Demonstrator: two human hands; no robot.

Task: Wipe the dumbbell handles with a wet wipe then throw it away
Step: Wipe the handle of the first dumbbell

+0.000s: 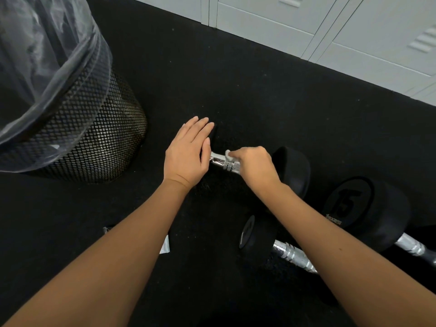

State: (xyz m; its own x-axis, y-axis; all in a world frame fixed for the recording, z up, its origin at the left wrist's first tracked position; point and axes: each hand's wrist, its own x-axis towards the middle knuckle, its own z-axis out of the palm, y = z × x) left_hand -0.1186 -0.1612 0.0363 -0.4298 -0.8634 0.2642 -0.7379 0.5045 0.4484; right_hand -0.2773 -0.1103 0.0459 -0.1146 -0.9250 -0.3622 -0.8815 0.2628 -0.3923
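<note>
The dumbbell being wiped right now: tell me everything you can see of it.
The dumbbell lies on its side on the black floor, between the mesh bin and two other dumbbells. Its handle is shiny chrome metal with raised rings; its ends are black, rubber-looking heads, the right one plain to see. The left hand rests flat, fingers straight, over the left head, hiding most of it. The right hand curls round the handle, holding a white wipe against it.

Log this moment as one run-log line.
right hand: rubs wet wipe on dumbbell handle | left hand: flat, steadying dumbbell end | bin: left
</note>
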